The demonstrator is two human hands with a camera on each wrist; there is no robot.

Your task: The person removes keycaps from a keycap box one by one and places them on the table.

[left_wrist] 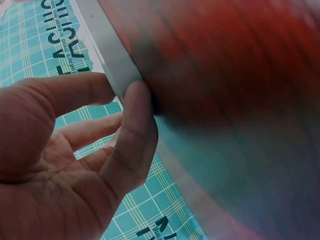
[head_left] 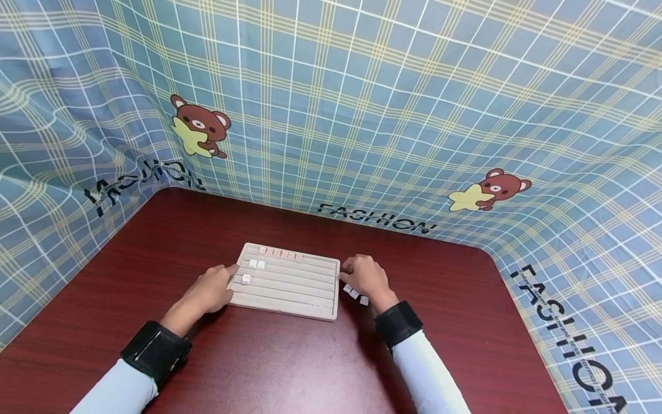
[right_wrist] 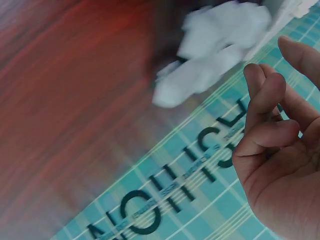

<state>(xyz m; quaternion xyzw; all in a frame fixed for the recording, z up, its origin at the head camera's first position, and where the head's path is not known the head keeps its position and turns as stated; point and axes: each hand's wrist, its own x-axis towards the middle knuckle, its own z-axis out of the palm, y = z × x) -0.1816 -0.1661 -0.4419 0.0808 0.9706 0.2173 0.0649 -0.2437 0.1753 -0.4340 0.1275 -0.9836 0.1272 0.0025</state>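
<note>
A cream ridged tray (head_left: 289, 290) lies on the table, with a row of pink keycaps (head_left: 277, 253) along its far ridge. Several white keycaps (head_left: 246, 280) sit in the ridges nearer the left side. My left hand (head_left: 209, 290) grips the tray's left edge, and up close the thumb and fingers (left_wrist: 135, 105) pinch its rim. Just off the right edge, my right hand (head_left: 366, 276) hovers with fingers bent and nothing seen between thumb and fingertips (right_wrist: 255, 80). Beneath it lie loose white keycaps (head_left: 354, 293), blurred in the right wrist view.
The dark red wooden table (head_left: 289, 362) carries the tray near its middle. A blue checked cloth (head_left: 331, 115) with bear prints hangs around the back and sides, meeting the table's edges.
</note>
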